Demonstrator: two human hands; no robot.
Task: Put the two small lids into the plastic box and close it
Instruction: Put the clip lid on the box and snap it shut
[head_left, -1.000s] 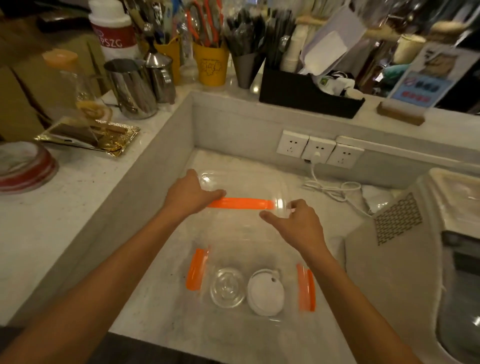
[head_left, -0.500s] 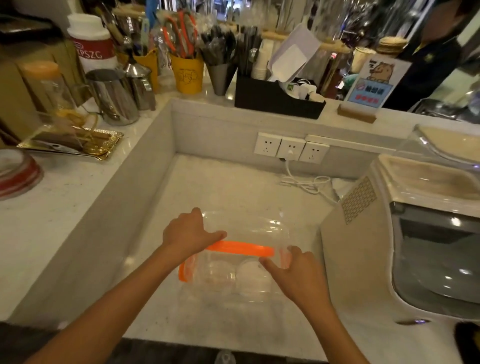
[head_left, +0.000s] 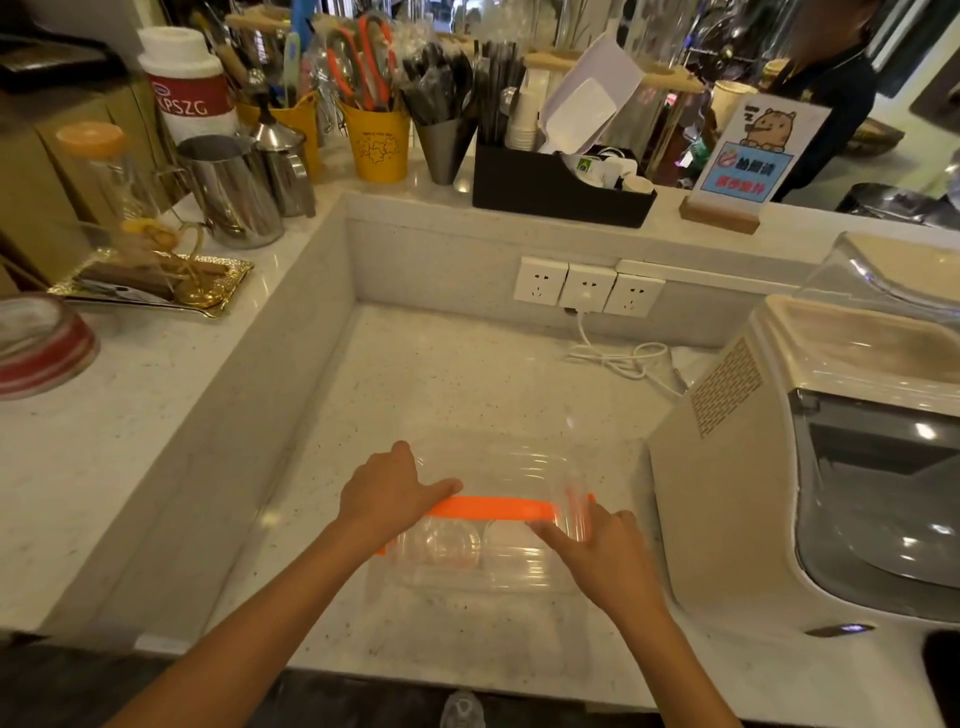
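A clear plastic box (head_left: 483, 577) with orange clips sits on the sunken stone counter. Its clear cover (head_left: 498, 467) with an orange clip (head_left: 493, 508) on its edge is tilted low over the box. My left hand (head_left: 387, 493) grips the cover's left end, thumb along the orange clip. My right hand (head_left: 597, 545) holds the cover's right end. Through the plastic I see two small lids side by side inside the box: a clear one (head_left: 441, 545) on the left and a white one (head_left: 511, 543) on the right.
A large white machine (head_left: 810, 467) stands close on the right. Wall sockets (head_left: 587, 286) with a white cable (head_left: 623, 358) are at the back. The raised ledge holds steel jugs (head_left: 228, 187), yellow utensil cups (head_left: 379, 140), a black organiser (head_left: 556, 192) and a gold tray (head_left: 156, 280). A person stands behind the counter at top right.
Both hands have swung the cover down towards me over the box, from wide open to nearly flat above the two lids. The view also rose.
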